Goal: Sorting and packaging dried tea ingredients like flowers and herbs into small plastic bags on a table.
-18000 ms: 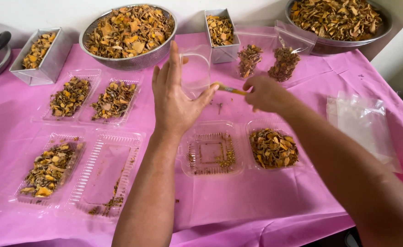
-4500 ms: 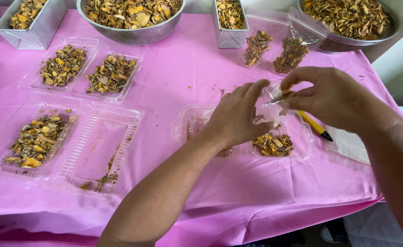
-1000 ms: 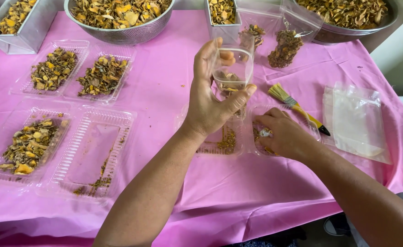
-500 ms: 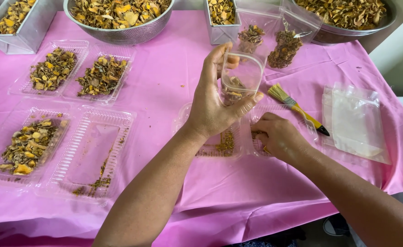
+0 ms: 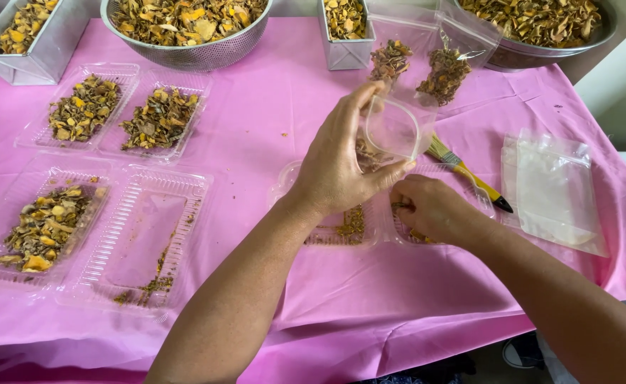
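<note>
Far left: open clear plastic clamshell tray, dried yellow-brown pieces heaped in its left half, mere crumbs in the right. Behind: perforated metal bowl piled with the same pieces. Centre: left hand raised, fingers clamped on small clear plastic bag, thumb at its lower edge, fingertips along its top left. Just right and lower: right hand, fingers curled together inside second clear tray, pinching dried pieces. Further right: yellow-handled brush, flat clear bags.
</note>
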